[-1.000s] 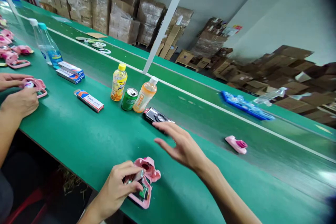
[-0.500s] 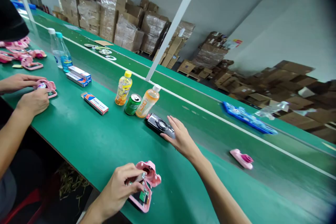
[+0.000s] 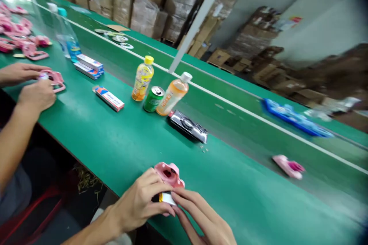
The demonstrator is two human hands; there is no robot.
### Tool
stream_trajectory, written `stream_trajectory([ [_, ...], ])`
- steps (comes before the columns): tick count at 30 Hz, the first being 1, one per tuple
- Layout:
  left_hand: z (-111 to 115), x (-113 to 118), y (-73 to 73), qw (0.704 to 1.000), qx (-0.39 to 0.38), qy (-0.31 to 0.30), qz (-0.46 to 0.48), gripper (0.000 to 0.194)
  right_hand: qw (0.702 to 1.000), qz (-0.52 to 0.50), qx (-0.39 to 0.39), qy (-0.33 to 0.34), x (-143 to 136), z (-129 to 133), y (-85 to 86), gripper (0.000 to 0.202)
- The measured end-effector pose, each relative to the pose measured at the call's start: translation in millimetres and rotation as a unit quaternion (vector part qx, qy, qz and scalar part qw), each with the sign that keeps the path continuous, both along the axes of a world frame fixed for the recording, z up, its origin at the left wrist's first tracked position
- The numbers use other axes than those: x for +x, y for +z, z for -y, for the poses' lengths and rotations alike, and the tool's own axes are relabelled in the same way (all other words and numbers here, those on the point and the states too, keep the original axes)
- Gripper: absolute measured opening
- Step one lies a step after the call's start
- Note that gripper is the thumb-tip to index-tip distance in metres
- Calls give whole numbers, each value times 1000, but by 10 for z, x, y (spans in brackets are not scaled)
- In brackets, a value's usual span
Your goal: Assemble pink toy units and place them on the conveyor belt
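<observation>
At the table's near edge lies an opened pink plastic casing [image 3: 169, 175], its rounded cover tipped back and its lower half mostly hidden by my hands. Over that half, my left hand [image 3: 140, 199] is closed, thumb and fingers along the edges of a flat silver-white battery [image 3: 168, 198] with a yellow band at one end. My right hand [image 3: 205, 216] closes its fingertips on the battery's right end. Beyond them lies a black device with round dials [image 3: 188, 125], touched by neither hand.
An orange drink bottle [image 3: 174, 93], green can [image 3: 153, 99] and yellow-capped bottle [image 3: 143, 78] stand behind. Slim boxes [image 3: 108, 98] lie leftward. A co-worker's hands [image 3: 37, 93] hold another pink casing. On the belt are a pink part [image 3: 288, 166] and a blue tray [image 3: 296, 118].
My right hand has left the black device and come back to the battery beside my left hand. My left hand keeps its hold above the casing. The view has shifted.
</observation>
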State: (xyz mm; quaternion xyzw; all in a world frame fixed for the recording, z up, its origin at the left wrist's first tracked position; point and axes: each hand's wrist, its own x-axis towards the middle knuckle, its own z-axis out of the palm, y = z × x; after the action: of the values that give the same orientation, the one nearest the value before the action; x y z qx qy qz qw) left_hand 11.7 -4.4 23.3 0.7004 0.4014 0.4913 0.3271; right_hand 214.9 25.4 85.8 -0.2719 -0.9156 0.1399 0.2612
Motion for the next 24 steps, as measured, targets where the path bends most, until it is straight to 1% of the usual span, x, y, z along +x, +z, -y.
stream_trajectory([
  [3,23,-27,-5,999,4,-6,40,24,998,8,-43,-37,-88,135,92,21],
  [5,35,-34,-41,999,2,-7,53,14,995,11,-82,-57,-116,199,102,22],
  [9,40,-32,-93,999,16,-23,43,8,983,-25,-152,-99,-122,265,20,14],
  [12,7,-47,-61,998,29,-39,37,8,976,-64,-174,-114,-141,276,-34,2],
  [14,-11,-75,-12,998,33,-51,21,16,972,-84,-182,-123,-156,278,-46,3],
  [16,1,-110,33,997,34,-61,-17,34,966,-104,-188,-142,-159,284,-53,5],
  [17,21,-126,46,997,40,-56,-47,46,962,-114,-192,-155,-154,290,-61,5],
  [18,50,-138,49,994,52,-37,-84,55,958,-123,-197,-168,-146,297,-75,5],
  [19,85,-145,40,990,70,-5,-126,58,954,-134,-200,-180,-136,305,-94,5],
  [20,122,-146,19,981,88,33,-169,54,950,-144,-204,-187,-125,315,-118,4],
  [22,187,-130,-46,962,115,103,-223,34,947,-160,-208,-186,-109,336,-175,5],
  [23,209,-116,-83,957,122,124,-232,27,948,-160,-208,-180,-104,346,-205,11],
  [24,224,-101,-118,956,123,133,-230,26,951,-156,-205,-171,-100,356,-234,16],
])
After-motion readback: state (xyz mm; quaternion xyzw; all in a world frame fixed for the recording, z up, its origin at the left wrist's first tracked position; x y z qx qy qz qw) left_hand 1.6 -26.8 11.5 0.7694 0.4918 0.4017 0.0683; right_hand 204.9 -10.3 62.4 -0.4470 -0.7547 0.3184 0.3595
